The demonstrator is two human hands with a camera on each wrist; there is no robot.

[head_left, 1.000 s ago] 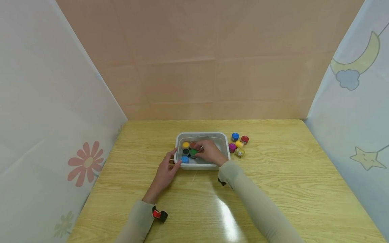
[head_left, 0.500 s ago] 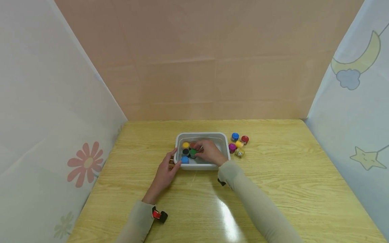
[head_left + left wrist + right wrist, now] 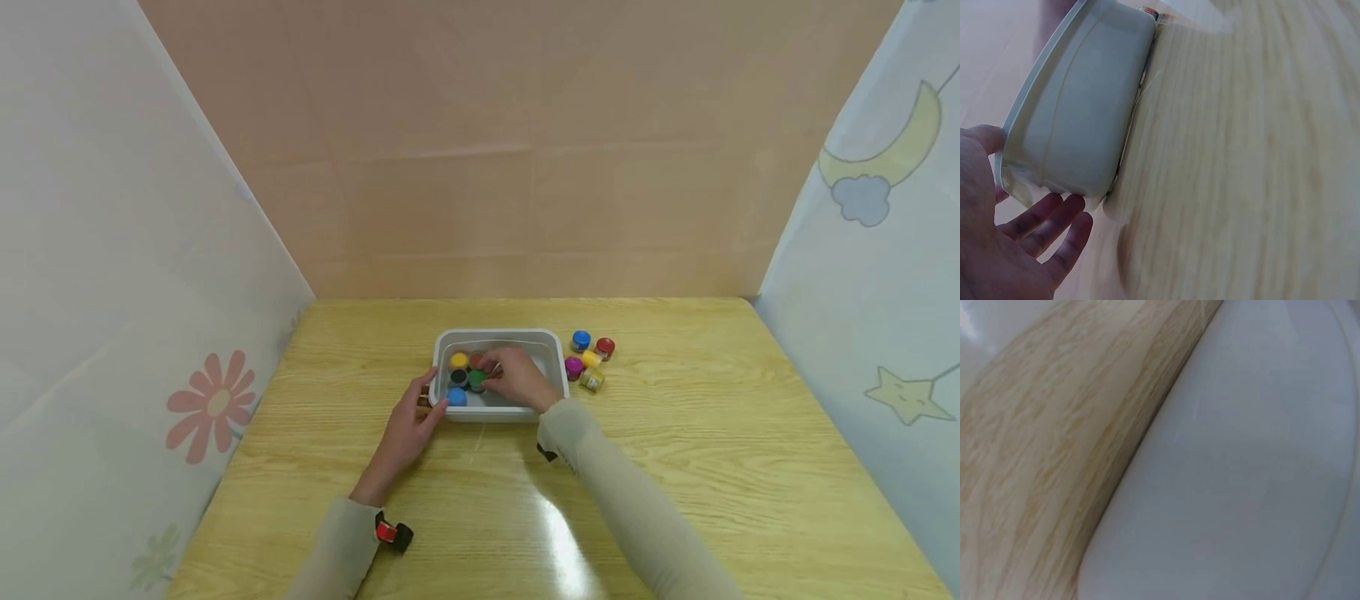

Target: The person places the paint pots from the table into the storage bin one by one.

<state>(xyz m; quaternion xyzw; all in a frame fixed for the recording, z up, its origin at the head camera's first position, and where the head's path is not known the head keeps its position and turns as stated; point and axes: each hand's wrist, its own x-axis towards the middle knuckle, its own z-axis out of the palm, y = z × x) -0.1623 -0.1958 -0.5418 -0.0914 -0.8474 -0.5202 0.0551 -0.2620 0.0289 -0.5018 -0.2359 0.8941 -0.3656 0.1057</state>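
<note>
A white plastic bin [image 3: 495, 332] stands on the table. My left hand [image 3: 407, 429] holds its left end, thumb at the rim and the other fingers spread along the outer wall; the left wrist view shows these fingers [image 3: 1075, 240] close up. Inside the bin, my right hand [image 3: 517, 377] pinches a small paint jar with a green lid [image 3: 477, 379]. Beside it in the bin are jars with yellow [image 3: 458, 360], brown [image 3: 476, 360], black [image 3: 458, 378] and blue [image 3: 456, 397] lids. The right wrist view has only the bin's outer wall [image 3: 1229, 456] and tabletop, without the hand.
Right of the bin, several more jars lie close together: blue [image 3: 581, 339], red [image 3: 604, 347], purple [image 3: 573, 367], yellow [image 3: 591, 358], and a dull yellow one [image 3: 592, 380] on its side. The wood-grain table [image 3: 675, 433] meets a pinkish back wall [image 3: 450, 208].
</note>
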